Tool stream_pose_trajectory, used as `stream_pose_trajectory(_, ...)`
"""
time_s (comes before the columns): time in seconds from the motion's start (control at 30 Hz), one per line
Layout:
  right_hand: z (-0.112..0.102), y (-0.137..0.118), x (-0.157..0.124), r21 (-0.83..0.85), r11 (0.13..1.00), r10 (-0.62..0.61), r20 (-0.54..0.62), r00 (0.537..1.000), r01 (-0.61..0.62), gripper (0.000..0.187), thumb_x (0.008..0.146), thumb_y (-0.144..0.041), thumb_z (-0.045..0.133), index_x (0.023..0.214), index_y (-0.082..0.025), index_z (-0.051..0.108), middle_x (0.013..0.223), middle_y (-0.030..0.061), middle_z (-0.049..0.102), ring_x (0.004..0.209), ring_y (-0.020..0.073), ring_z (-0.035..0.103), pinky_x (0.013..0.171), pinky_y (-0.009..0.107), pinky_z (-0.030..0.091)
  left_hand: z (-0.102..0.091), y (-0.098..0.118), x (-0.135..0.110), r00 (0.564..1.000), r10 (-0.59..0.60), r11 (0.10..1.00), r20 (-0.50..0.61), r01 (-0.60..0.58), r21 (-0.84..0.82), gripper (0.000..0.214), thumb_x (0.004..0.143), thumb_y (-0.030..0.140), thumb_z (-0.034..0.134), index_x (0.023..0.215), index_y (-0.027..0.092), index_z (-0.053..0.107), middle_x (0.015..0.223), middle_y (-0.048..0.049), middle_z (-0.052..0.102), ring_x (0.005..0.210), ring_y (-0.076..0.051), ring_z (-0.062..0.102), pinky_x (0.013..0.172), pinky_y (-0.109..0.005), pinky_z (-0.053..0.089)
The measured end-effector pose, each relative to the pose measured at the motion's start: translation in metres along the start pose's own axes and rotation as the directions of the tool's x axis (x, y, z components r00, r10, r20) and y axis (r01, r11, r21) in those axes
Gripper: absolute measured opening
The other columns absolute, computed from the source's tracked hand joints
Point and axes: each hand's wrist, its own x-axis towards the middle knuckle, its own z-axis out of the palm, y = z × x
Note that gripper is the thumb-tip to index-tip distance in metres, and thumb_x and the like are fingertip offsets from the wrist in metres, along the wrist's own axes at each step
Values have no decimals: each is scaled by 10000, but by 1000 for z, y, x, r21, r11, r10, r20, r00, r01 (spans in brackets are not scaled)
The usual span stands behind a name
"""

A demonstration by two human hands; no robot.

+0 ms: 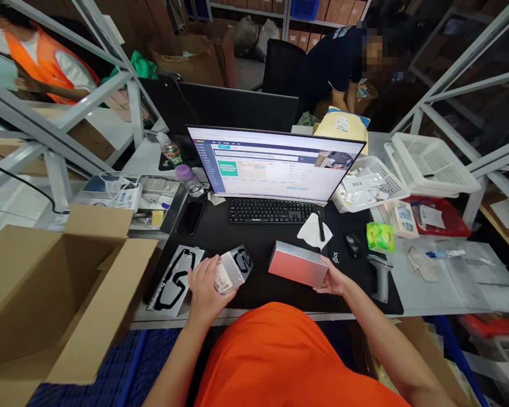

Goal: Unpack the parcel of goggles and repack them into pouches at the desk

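Observation:
My left hand (206,287) is closed around a small silver box (236,265) with a black printed pattern on one end and a white label on its side. Beside that hand, a flat grey box (176,280) with a large black graphic lies on the black desk mat (254,294). At its right end, a longer silver and orange-red box (299,265) is gripped by my right hand (333,278). The two held boxes are apart from each other, in front of the keyboard (271,211). What is inside the boxes is hidden.
An open cardboard carton (106,305) stands at the left. The monitor (275,164) is behind the keyboard. Right of the mat's middle are a mouse (353,245), a green packet (380,237) and a barcode scanner (380,278). White baskets (436,164) stand farther right. Two people work beyond.

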Motion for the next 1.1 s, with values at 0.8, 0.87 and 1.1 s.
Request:
stream_pose_trajectory(0.8, 19, 104, 18, -566, 397, -854, 60, 517, 723, 935, 661, -271, 819, 1482, -227, 373, 1616, 201, 362, 1486, 320, 402, 1206, 525, 365, 22, -11, 90, 929, 259, 965, 265, -261, -30, 1013, 693, 368, 858, 1523, 159, 317, 1547, -225, 403, 1438, -403, 393, 1198, -604, 314)
stream_pose_trajectory(0.87, 25, 107, 25, -680, 332, -879, 28, 476, 653, 876, 700, -220, 770, 1488, -204, 387, 1574, 203, 420, 1473, 319, 417, 1227, 531, 332, 21, 1, 78, 943, 269, 960, 196, -278, 18, 973, 710, 388, 862, 1506, 169, 346, 1615, -247, 275, 1491, -444, 298, 1199, -658, 274)
stream_pose_trajectory(1.1, 13, 89, 19, -877, 268, -831, 0, 556, 400, 988, 574, -32, 754, 1499, -195, 446, 1426, 162, 564, 1341, 323, 535, 1155, 484, 418, 45, 25, -17, 834, 545, 838, 88, -538, -88, 398, 921, 263, 659, 1309, 257, 575, 1334, -133, 594, 1184, -264, 631, 1006, -416, 546)
